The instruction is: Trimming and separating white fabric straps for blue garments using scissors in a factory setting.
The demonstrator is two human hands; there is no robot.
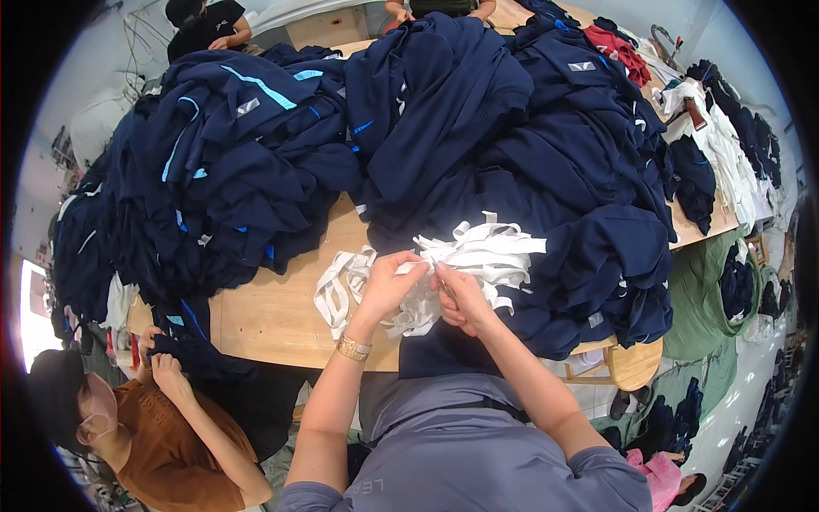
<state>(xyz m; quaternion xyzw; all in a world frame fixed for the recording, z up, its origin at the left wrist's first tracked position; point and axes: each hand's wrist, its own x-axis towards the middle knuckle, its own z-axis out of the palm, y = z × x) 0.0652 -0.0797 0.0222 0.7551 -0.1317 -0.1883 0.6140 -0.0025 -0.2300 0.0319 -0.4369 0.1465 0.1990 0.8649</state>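
Observation:
My left hand (388, 288), with a gold-coloured watch or bracelet (352, 347) at its wrist, pinches a white fabric strip. Close beside it, my right hand (465, 303) is closed, its fingertips pressed on the same strip; whether it holds anything more is hidden. Just beyond my hands lies a bunch of white strips (495, 256), spread over dark navy cloth. More white strips (328, 299) curl on the wooden table to the left of my left hand, and some hang below it.
Large heaps of navy garments (256, 162) cover the far side and right of the wooden table (264, 316). A person in a brown shirt (183, 435) handles dark cloth at near left. Others work across the table. A wooden stool (636, 365) stands at right.

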